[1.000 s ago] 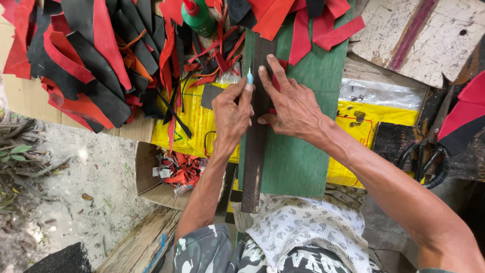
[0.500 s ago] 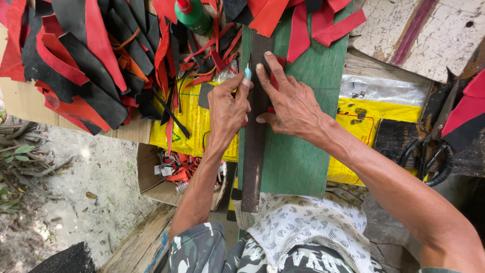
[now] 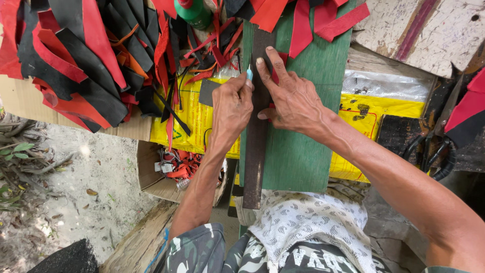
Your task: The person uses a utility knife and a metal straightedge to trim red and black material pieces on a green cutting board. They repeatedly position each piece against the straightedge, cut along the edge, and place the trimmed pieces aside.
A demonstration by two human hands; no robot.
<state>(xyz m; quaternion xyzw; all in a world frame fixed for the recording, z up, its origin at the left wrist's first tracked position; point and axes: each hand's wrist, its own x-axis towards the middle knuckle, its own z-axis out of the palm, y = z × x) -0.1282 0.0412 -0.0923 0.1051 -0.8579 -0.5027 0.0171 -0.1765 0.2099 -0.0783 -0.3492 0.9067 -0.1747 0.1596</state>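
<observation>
Under the green board (image 3: 303, 151), a yellow printed bag (image 3: 194, 121) lies flat.

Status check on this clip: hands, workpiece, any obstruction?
Left hand grips a small blue-tipped tool. Right hand presses flat on the long dark strip lying along the green board. Red and black scrap strips piled beside, not blocking.

A heap of red and black strips (image 3: 86, 65) fills the far left, a green bottle (image 3: 194, 12) at the far edge. A yellow sheet (image 3: 384, 114) lies right, black scissors (image 3: 429, 151) beyond it. A cardboard box (image 3: 156, 174) of red scraps sits near left on sandy ground (image 3: 76, 197)
</observation>
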